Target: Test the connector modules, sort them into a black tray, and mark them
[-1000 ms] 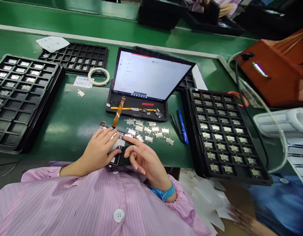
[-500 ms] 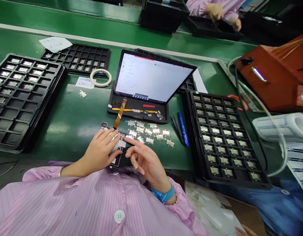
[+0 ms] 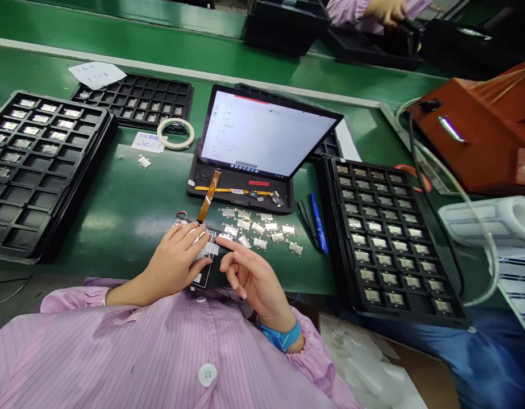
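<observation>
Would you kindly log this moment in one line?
left hand: on circuit board | right hand: index finger at board's edge | screen: lit

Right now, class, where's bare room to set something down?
Bare green table shows between the left tray and left hand, with a smaller patch between right hand and right tray. Crowded: in front of the screen, among scattered modules.

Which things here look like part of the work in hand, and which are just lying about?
Probably in use: circuit board beneath the left hand, the right hand pointing at its edge; orange ribbon cable; lit screen; loose silver modules.

Seemingly lying about: tape roll, tweezers, blue pen.
</observation>
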Motion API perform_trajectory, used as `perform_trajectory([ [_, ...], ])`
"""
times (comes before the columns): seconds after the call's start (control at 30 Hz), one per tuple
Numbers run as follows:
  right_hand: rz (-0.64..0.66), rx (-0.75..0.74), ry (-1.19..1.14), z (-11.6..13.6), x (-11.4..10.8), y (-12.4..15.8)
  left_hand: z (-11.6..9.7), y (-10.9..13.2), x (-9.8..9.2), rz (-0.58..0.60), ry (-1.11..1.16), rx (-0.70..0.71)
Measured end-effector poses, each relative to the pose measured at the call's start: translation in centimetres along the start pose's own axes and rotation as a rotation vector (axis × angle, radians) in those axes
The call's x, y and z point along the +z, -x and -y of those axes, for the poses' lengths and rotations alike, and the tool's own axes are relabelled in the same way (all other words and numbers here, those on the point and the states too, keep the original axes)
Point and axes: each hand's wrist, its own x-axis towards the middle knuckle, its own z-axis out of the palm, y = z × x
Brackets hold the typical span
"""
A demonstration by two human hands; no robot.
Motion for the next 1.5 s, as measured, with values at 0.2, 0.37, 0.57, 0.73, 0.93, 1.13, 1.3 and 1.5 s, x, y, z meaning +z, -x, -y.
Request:
perform_trajectory([
  [0.2, 0.014, -0.011, -0.015, 0.0, -0.1, -0.2, 0.1, 0.1, 0.1, 0.013, 0.005, -0.009],
  [0.37, 0.026, -0.006, 0.001, 0.2, -0.1, -0.1, 0.1, 0.0, 0.0, -0.014, 0.013, -0.004],
  [0.57, 0.078, 0.038, -0.026, 0.3, -0.7, -0.5, 0.1, 0.0, -0.1, -0.018, 0.022, -0.034],
  [0.73, 0.232, 0.099, 0.117, 0.1, -0.5, -0.4, 0.2, 0.1, 0.0, -0.032, 0.006, -0.027],
  [0.93, -0.348, -0.722, 1.226, -0.1, -0.5, -0.9, 0.3, 0.1, 0.1, -0.026, 0.048, -0.049],
  [1.13, -0.363, -0.933, 1.754, -0.2, -1.3, -1.2, 0.0, -0.3, -0.4, -0.025, 0.12, -0.104],
  [1.3, -0.348, -0.9, 1.75, -0.4, -1.4, -1.5, -1.1, -1.9, -1.0, -0.022, 0.222, -0.151],
  [1.5, -0.293, -0.956, 1.66, 0.3, -1.8, -2.2, -1.6, -4.5, -0.9, 0.109, 0.25, -0.225],
])
